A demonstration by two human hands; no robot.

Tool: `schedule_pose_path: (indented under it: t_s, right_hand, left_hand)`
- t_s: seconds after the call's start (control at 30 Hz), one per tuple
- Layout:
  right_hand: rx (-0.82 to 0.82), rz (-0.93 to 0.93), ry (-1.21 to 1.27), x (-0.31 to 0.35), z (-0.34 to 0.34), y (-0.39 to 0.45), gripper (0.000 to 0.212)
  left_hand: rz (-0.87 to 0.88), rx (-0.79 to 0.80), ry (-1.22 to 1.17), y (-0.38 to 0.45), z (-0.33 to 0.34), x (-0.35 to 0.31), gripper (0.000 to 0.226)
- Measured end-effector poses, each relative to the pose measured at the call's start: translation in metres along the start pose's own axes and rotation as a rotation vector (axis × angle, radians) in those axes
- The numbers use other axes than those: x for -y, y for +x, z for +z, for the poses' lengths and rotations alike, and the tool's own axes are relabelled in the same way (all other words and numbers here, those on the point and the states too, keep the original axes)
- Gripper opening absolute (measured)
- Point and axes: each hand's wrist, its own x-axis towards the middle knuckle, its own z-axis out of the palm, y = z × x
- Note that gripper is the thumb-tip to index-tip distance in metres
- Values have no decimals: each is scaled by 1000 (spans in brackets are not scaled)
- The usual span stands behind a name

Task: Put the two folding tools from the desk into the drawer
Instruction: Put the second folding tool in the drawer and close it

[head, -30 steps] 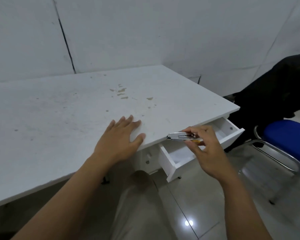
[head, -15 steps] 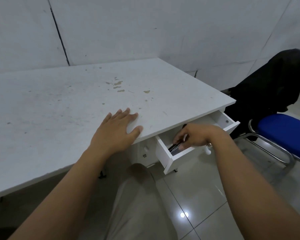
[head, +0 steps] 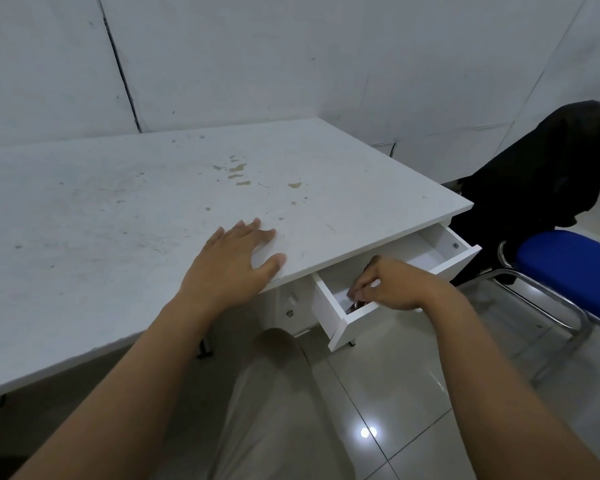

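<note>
At lower centre-right of frame, a folding tool (head: 353, 306), carried above the drawer (head: 340, 323) a second ago, is now lowered inside, right hand (head: 390, 285) fingers (head: 361, 284) still pinched on it, left hand (head: 236, 265) spread flat on the desk (head: 118, 220), which looks bare, placement nearly done.

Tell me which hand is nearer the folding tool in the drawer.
Right. The right hand reaches into the open drawer, fingers at the folding tool. The left hand lies flat on the desk above.

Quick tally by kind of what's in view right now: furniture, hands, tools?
White desk with open white drawer: 1
Blue-seated metal chair: 1
Hands, left hand and right hand: 2
Metal folding tool, partly hidden in the drawer: 1
Total: 5
</note>
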Motion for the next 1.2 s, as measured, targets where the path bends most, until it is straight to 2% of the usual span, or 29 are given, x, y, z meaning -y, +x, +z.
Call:
schedule_pose_path:
  t_s: [0.1, 0.17, 0.27, 0.37, 0.47, 0.63, 0.9, 1.07, 1.2]
  right_hand:
    - [-330, -64, 96, 6, 11, -23, 16]
    - [-492, -211, 198, 21, 19, -36, 14]
    - [-551, -424, 286, 60, 32, -40, 17]
    - [-545, -529, 302, 100, 45, -23, 25]
    - [-475, -623, 283, 146, 55, -2, 32]
    - [-253, -688, 228, 224, 71, 29, 43]
    - [103, -764, 63, 343, 117, 77, 62]
    - [187, -811, -94, 403, 146, 95, 66]
    - [163, -824, -191, 451, 168, 109, 67]
  left_hand:
    - [-42, -31, -72, -9, -9, 2, 56]
    - [-85, -59, -88, -22, -16, 11, 54]
    - [-147, -110, -92, -42, -30, 38, 52]
    - [-224, -158, -78, -63, -48, 69, 49]
    - [-308, -202, -63, -86, -69, 101, 47]
    - [-459, -265, -54, -129, -102, 152, 44]
    - [-659, -282, -8, -176, -152, 235, 59]
    - [-751, -252, 7, -181, -176, 290, 64]
    - [-787, -288, 13, -182, -190, 328, 70]
